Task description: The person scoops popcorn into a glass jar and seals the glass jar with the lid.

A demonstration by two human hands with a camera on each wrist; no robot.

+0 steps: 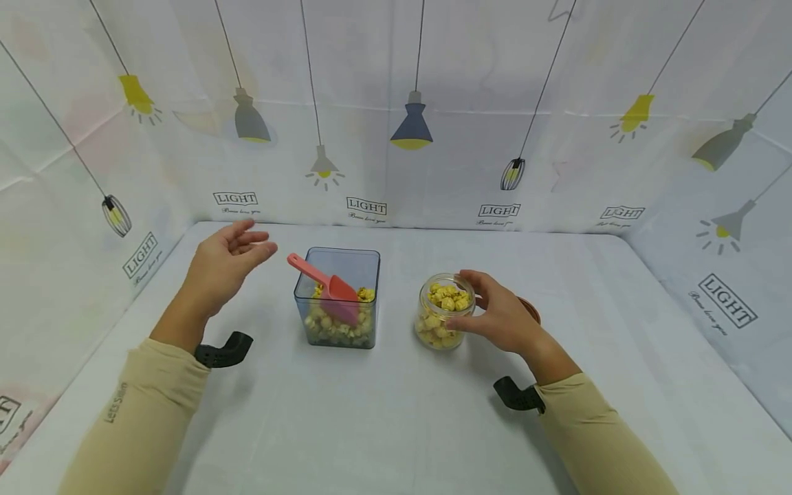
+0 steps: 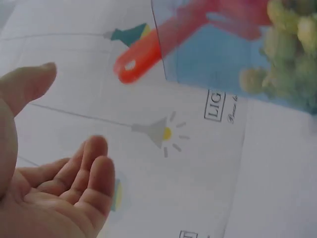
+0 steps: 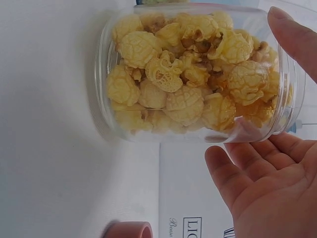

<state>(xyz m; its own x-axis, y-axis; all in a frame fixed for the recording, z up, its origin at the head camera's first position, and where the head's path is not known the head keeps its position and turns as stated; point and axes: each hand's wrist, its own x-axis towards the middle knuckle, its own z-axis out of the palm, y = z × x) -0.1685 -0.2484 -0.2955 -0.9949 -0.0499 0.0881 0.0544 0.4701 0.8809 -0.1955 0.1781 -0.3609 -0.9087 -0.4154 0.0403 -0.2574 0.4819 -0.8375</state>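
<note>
My right hand [image 1: 498, 313] holds a glass jar [image 1: 423, 322] near its rim, thumb on the near side and fingers round the far side. The jar stands upright on the white table, filled with yellow popcorn [image 3: 185, 74]. To the left, my left hand [image 1: 223, 265] hovers with nothing in it, fingers loosely bent. Close beside it stands a clear bluish bin [image 1: 337, 258] partly filled with popcorn. A red scoop [image 1: 342, 289] rests in the bin, its handle [image 2: 138, 62] sticking out over the edge towards my left hand.
A round brown object [image 1: 529, 309] lies behind my right hand, mostly hidden by it. The white table [image 1: 371, 426] runs back to a white cloth wall [image 1: 458, 179] printed with lamps. Similar cloth rises along both sides.
</note>
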